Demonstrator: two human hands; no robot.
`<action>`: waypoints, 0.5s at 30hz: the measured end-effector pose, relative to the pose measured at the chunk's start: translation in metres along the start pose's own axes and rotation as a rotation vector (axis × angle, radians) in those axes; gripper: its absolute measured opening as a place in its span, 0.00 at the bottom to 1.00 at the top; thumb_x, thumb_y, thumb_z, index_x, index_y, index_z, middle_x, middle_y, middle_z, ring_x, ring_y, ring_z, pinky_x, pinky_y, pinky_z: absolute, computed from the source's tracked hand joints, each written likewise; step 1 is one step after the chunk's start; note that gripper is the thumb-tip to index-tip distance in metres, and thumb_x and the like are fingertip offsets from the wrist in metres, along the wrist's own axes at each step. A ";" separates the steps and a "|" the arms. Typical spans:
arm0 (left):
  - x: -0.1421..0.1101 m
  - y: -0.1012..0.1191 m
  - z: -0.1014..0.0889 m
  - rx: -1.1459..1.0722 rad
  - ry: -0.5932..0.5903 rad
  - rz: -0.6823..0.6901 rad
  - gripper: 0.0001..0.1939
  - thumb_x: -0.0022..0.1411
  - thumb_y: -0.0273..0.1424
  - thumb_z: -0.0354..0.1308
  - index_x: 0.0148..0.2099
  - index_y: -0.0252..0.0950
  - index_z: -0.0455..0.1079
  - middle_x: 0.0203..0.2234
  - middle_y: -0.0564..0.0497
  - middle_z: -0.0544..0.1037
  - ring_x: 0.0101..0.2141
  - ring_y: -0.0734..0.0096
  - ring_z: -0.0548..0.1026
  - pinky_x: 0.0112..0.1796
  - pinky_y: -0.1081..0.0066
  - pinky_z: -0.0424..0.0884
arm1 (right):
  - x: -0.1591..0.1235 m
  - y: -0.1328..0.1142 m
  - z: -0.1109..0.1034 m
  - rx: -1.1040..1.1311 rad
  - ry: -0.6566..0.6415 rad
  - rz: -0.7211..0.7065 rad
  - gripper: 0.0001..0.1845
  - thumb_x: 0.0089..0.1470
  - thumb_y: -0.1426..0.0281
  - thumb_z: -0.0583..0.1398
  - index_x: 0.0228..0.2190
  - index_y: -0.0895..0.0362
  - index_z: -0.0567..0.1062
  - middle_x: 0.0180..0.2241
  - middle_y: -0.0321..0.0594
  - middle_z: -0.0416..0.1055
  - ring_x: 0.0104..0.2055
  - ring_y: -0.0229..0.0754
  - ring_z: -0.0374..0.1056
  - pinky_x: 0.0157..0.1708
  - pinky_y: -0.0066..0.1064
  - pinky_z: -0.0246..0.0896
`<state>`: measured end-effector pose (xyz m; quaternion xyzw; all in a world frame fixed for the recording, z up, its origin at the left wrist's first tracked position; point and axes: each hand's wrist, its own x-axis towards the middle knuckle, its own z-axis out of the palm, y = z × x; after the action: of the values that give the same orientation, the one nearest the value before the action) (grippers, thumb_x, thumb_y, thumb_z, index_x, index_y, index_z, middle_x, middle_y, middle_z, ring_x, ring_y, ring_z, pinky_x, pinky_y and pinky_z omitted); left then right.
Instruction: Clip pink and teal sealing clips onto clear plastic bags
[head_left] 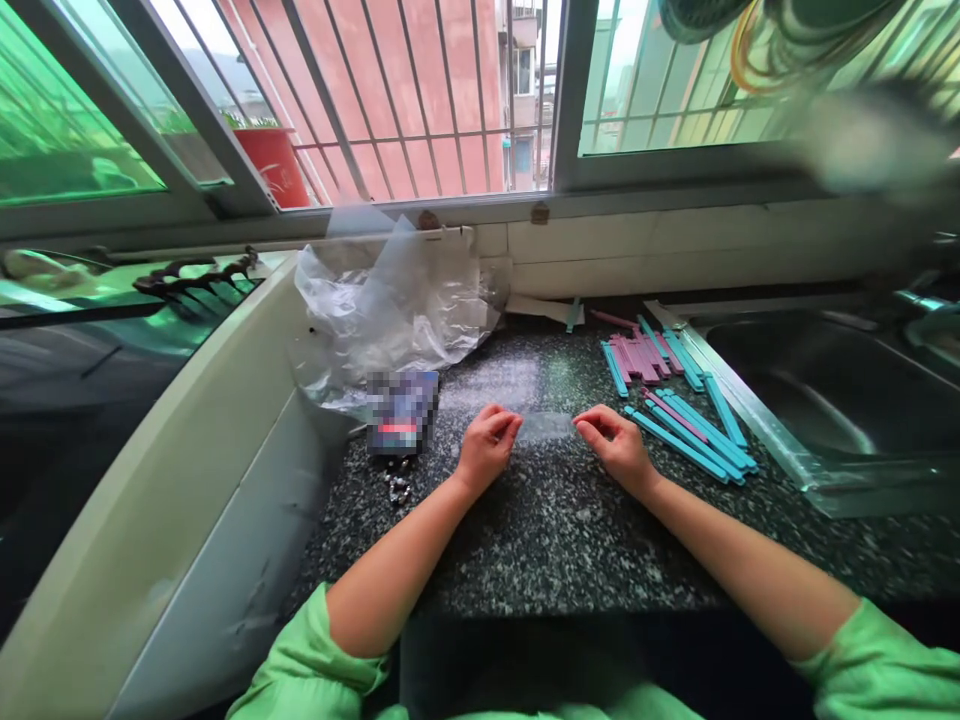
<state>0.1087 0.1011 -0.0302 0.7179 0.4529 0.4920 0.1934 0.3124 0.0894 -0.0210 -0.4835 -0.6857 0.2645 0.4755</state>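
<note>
My left hand [489,446] and my right hand [616,448] pinch opposite ends of a small clear plastic piece [546,428], perhaps a little bag. It stretches flat between the fingertips, just above the speckled countertop. Right of my right hand lie several long teal strips [686,440], with a pink one among them. Behind these sits a cluster of short pink strips [637,357] with teal ones around it. A phone [405,412], its screen blurred out, is left of my left hand, with a beaded chain [397,487] in front of it.
Crumpled clear plastic bags [397,300] lie at the back left under the barred window. A metal sink [817,400] is set in at the right. On the left stands a pale raised panel [172,460] beside a dark glossy surface. The dark stone countertop [555,560] reaches toward me.
</note>
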 end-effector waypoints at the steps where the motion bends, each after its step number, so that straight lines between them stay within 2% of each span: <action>1: 0.000 0.002 -0.001 0.023 0.003 0.036 0.11 0.59 0.34 0.51 0.29 0.37 0.72 0.23 0.51 0.69 0.26 0.75 0.67 0.28 0.75 0.65 | 0.001 0.000 -0.002 0.008 0.008 0.018 0.14 0.50 0.60 0.56 0.23 0.57 0.72 0.22 0.36 0.66 0.24 0.35 0.60 0.24 0.27 0.57; 8: -0.005 0.008 -0.001 0.108 -0.056 0.215 0.11 0.60 0.32 0.50 0.36 0.38 0.73 0.26 0.50 0.70 0.27 0.75 0.69 0.29 0.75 0.67 | 0.001 -0.002 -0.005 0.033 -0.015 0.096 0.14 0.47 0.59 0.58 0.21 0.57 0.71 0.20 0.34 0.65 0.22 0.35 0.59 0.23 0.26 0.56; 15: -0.003 0.007 -0.002 0.091 -0.021 0.189 0.09 0.59 0.30 0.51 0.35 0.38 0.73 0.25 0.51 0.70 0.27 0.75 0.69 0.29 0.76 0.67 | 0.002 -0.002 -0.003 0.010 -0.016 0.038 0.12 0.48 0.62 0.58 0.21 0.56 0.70 0.21 0.34 0.64 0.24 0.35 0.59 0.24 0.26 0.56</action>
<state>0.1100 0.0941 -0.0259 0.7706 0.4030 0.4794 0.1182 0.3147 0.0906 -0.0174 -0.4920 -0.6788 0.2807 0.4673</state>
